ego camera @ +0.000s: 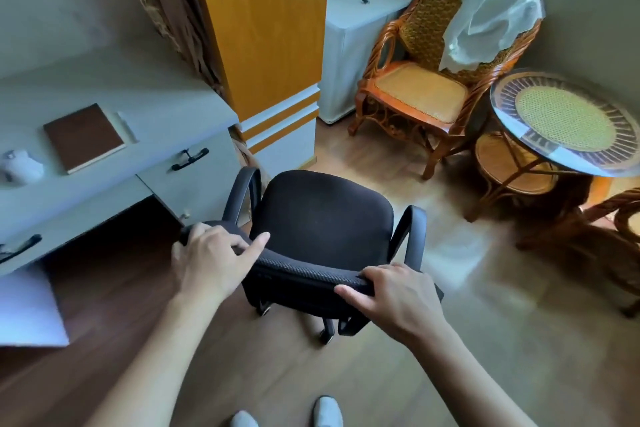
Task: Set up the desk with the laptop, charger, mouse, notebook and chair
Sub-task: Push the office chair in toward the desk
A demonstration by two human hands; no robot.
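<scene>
While both hands, left hand (211, 253) and right hand (394, 295), grip the black mesh chair (322, 218) backrest (curved top edge), grey desk (138, 97) just left, brown notebook (83, 137) lying flat, perhaps a mouse (20, 166).

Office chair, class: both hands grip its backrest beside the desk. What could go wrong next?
The left hand could get pinched between the office chair and the desk edge. The left armrest may knock the drawer handle. The chair might roll off course toward the wicker chair.

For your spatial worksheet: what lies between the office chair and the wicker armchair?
Only bare wooden floor separates the office chair from the wicker armchair, as the head view shows.
</scene>
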